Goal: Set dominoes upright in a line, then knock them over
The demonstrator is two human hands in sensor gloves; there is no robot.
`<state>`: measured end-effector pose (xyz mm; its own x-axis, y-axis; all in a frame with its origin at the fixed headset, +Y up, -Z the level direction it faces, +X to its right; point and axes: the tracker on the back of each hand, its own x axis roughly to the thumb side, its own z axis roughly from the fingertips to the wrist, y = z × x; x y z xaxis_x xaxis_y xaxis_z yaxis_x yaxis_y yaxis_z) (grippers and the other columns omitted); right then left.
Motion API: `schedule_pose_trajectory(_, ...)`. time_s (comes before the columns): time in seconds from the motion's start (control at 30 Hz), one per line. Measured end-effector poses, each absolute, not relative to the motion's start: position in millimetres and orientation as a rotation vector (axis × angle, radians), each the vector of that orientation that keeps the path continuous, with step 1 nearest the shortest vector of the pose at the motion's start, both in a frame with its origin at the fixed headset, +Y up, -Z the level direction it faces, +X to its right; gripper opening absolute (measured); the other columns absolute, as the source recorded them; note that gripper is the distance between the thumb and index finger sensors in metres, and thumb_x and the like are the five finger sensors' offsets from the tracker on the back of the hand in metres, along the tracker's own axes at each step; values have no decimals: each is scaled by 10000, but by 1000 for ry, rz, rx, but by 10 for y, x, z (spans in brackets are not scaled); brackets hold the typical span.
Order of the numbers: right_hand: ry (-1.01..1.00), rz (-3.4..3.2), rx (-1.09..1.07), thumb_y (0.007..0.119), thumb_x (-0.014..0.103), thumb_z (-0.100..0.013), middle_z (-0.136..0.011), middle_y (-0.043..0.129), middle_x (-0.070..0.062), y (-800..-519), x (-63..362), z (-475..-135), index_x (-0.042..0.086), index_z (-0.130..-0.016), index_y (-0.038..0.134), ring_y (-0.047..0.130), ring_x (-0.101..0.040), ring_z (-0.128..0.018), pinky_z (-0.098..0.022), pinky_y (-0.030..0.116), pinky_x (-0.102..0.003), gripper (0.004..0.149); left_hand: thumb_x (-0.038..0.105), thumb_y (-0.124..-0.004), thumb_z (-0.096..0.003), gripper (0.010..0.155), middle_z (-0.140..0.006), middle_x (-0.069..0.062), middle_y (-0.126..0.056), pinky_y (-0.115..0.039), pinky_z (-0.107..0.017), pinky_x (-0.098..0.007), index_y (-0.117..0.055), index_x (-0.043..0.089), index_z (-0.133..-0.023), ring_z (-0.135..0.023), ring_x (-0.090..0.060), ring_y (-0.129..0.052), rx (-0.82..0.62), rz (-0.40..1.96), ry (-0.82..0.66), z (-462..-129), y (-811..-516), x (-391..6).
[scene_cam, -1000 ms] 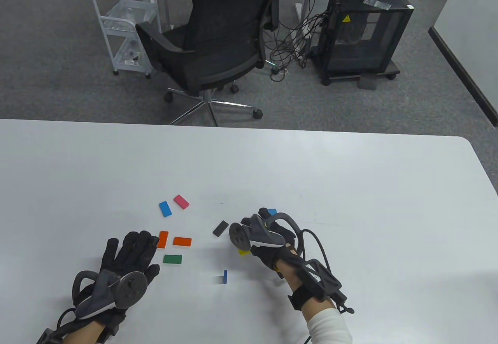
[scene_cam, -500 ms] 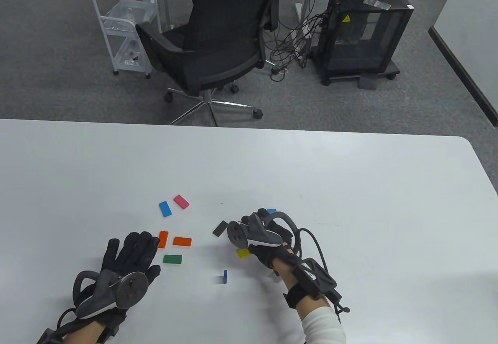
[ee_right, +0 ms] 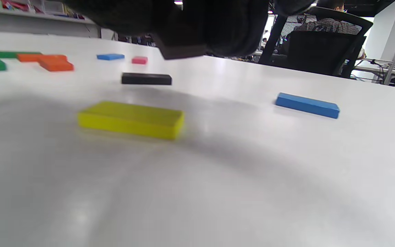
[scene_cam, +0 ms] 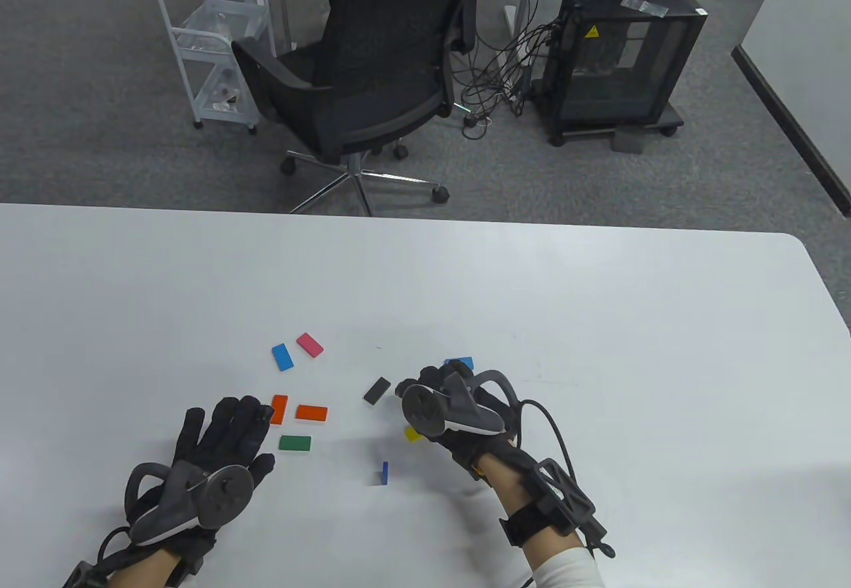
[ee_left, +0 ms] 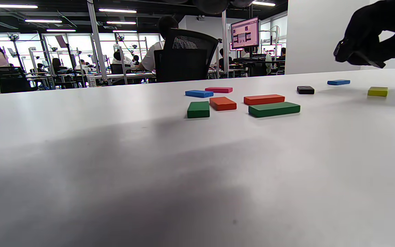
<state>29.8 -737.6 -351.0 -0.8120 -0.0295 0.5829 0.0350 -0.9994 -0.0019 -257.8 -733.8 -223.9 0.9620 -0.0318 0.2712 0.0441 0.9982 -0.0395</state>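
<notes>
My right hand (scene_cam: 429,382) hovers above the table and pinches a black domino (ee_right: 182,49) in its fingertips. Under it a yellow domino (scene_cam: 413,434) lies flat, partly hidden by the tracker. A second black domino (scene_cam: 377,390) lies flat just left of the hand, and a blue one (scene_cam: 459,362) just behind it. One dark blue domino (scene_cam: 384,473) stands upright nearer me. My left hand (scene_cam: 226,425) lies flat on the table with fingers spread and holds nothing. Beside its fingertips lie two orange dominoes (scene_cam: 312,412) and a green one (scene_cam: 294,443).
A light blue domino (scene_cam: 282,356) and a pink one (scene_cam: 310,344) lie flat further back on the white table (scene_cam: 598,322). Another green domino (ee_left: 198,109) shows in the left wrist view. An office chair (scene_cam: 372,69) stands beyond the far edge.
My right hand has shifted a little to the right, uncovering more of the blue domino behind it. The left hand and the dominoes on the table have stayed still.
</notes>
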Motion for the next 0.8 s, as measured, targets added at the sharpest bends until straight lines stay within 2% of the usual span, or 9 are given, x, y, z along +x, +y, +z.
schedule_pose_trajectory(0.23,-19,-3035,-1038,751,421,-515,-913,787,-65,-7335,351,-3229,260,-891,684,839,-230,-805,-770,534,-531,415,519,-400,-696,669,-1351,-98,-384,-207,-873,-604,-346,188,-1275,-1231,-384,-324,-50,-43,-274,-2238,-7345,-2572)
schedule_pose_trajectory(0.33,-47,-3037,-1073,754,405,-523,-928,783,-67,-7349,361,-3114,246,-913,676,834,-238,-821,-771,531,-528,428,520,-400,-696,669,-1351,-98,-384,-208,-873,-603,-348,187,-1274,-1230,-385,-326,-52,-45,-275,-2238,-7346,-2570)
schedule_pose_trajectory(0.53,-102,-3036,-1175,764,384,-534,-951,780,-64,-7382,348,-2930,204,-1054,596,831,-245,-843,-772,530,-525,575,520,-400,-696,671,-1350,-98,-385,-208,-873,-603,-347,186,-1274,-1230,-385,-324,-49,-46,-275,-2237,-7347,-2569)
schedule_pose_trajectory(0.8,-137,-3010,-1213,768,382,-536,-973,770,-45,-7479,321,-2857,197,-1095,547,815,-243,-870,-776,523,-520,629,520,-400,-695,670,-1350,-101,-383,-209,-873,-603,-348,186,-1274,-1229,-386,-325,-50,-49,-275,-2237,-7350,-2563)
